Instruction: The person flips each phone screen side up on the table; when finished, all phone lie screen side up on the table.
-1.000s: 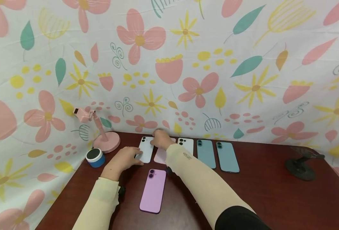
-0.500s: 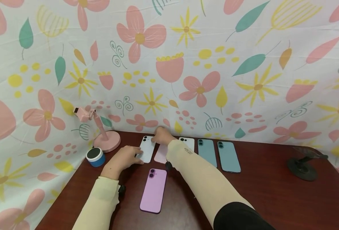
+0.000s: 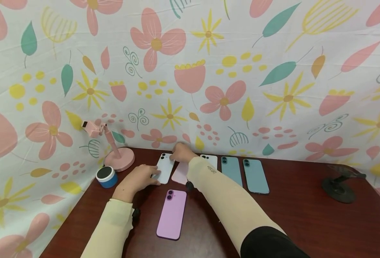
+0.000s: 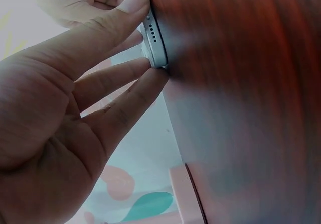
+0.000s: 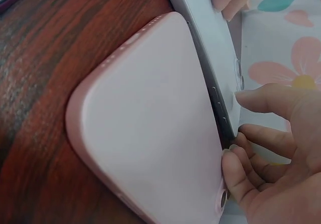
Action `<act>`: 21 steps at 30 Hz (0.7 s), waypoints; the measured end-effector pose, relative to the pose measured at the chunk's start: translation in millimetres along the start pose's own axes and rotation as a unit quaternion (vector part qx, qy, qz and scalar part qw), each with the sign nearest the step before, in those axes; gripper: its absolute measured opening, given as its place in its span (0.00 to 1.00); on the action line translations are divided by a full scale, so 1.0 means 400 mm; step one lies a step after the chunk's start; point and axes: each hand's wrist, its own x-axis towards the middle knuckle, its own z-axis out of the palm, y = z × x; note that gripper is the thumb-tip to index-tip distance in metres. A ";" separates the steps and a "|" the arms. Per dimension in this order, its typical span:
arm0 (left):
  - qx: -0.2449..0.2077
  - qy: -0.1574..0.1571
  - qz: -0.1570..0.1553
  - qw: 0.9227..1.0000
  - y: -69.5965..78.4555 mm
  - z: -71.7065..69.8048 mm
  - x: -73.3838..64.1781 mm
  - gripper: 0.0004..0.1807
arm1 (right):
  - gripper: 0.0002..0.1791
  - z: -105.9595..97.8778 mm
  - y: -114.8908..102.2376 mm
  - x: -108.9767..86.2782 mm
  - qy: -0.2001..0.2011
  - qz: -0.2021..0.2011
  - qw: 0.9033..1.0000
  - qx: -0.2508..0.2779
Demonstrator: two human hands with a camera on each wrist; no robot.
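Observation:
A white phone (image 3: 165,168) lies back up in the row at the wall, its top leaning slightly right. My left hand (image 3: 138,178) holds its lower left part, thumb on the bottom edge by the port, as the left wrist view shows. At its top right corner my right hand (image 3: 181,153) grips it, with the thumb (image 5: 266,98) on the back and fingertips at the edge. Close beside it lies a pink phone (image 5: 145,113), partly hidden by my right arm in the head view; my right fingers are near its camera end. Nearer me lies a purple phone (image 3: 172,214).
Right of the pink phone are another white phone (image 3: 213,162) and two blue phones, one (image 3: 231,170) beside the other (image 3: 256,175). A pink phone stand (image 3: 119,159) and a blue-white jar (image 3: 107,177) stand at left. A black stand (image 3: 338,188) is far right.
The white phone's top end has shifted slightly right along with my right hand. My left hand has stayed almost still, and the purple phone has not moved.

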 end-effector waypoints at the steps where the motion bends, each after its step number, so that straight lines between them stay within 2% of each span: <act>1: 0.000 0.000 0.000 1.000 -0.002 0.000 0.000 0.25 | 0.19 -0.002 -0.003 -0.004 0.002 -0.003 1.000 0.000; 5: -0.006 -0.006 0.002 1.000 -0.008 -0.002 0.000 0.25 | 0.17 -0.019 -0.032 -0.036 0.002 0.005 1.000 0.000; 7: -0.010 -0.011 0.002 1.000 -0.011 -0.004 0.001 0.26 | 0.24 -0.021 -0.035 -0.031 -0.001 0.012 1.000 -0.006; 11: -0.020 -0.020 0.001 1.000 -0.016 -0.008 0.000 0.26 | 0.31 -0.019 -0.033 -0.022 0.003 0.009 1.000 -0.012; 21: -0.043 -0.031 0.006 0.999 -0.014 -0.008 -0.001 0.28 | 0.31 -0.032 -0.037 -0.041 -0.003 0.033 0.998 0.046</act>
